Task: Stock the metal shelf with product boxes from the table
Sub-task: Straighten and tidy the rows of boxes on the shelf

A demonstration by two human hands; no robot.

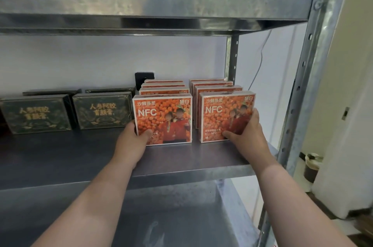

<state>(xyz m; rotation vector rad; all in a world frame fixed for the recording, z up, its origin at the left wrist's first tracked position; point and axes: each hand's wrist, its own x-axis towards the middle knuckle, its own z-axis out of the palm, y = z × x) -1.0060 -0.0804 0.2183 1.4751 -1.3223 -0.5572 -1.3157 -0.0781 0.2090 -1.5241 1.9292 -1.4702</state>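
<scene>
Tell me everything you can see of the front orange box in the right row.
The front orange box is a flat, glossy carton printed with orange berries, "NFC" lettering and Chinese text. It stands upright, face out, on the metal shelf, heading a row of like boxes. The right hand grips its lower right corner, thumb on the face.

Gripping one front orange box [163, 117] at its lower left corner with the left hand [134, 137], clasping the neighbouring orange box [224, 117] by its right edge with the right hand [247, 133]. Left of that hand, dark green boxes [101, 110].
</scene>
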